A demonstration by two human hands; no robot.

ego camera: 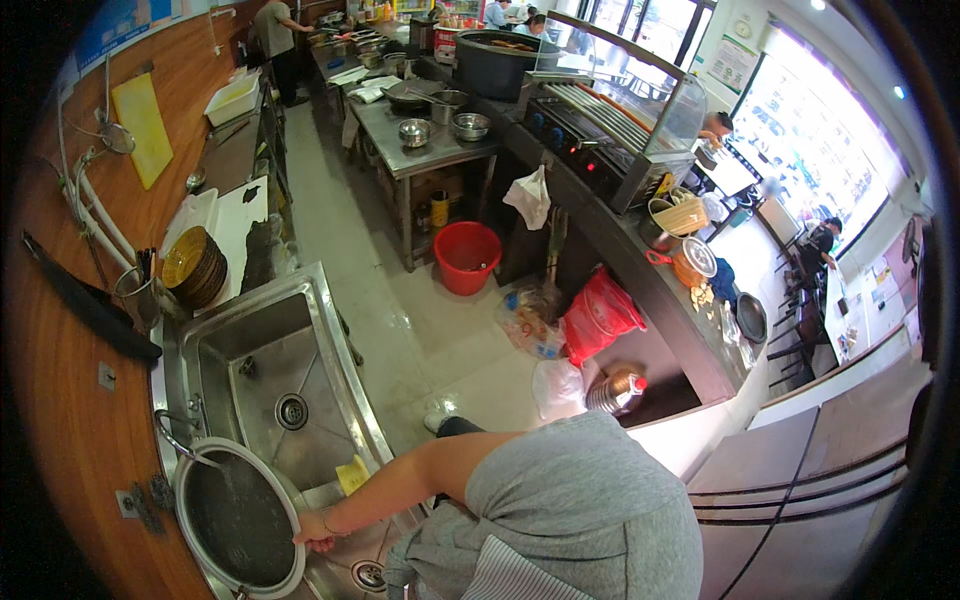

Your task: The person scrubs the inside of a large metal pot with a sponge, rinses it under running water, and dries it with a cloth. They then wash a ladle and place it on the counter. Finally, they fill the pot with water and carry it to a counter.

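My right hand (315, 531) grips the near rim of a large round metal pot (298, 499) at the lower left. Dark-looking water fills much of the pot. A curved faucet (174, 435) runs a stream of water into it. The pot stands over the left side of a stainless steel double sink (330, 300), against the wood-panelled wall. Beside my forearm, a yellow cloth or sponge (352, 475) lies on the divider between the basins. The farther basin's drain (292, 412) shows, and so does part of the nearer one's. My left hand is out of view.
Stacked woven baskets (196, 266) stand beyond the sink. On the floor are a red bucket (468, 256), a red bag (600, 315) and a large plastic bottle (619, 390). A steel table (405, 154) holds metal bowls. A person (276, 37) stands at the far counter; others sit at right.
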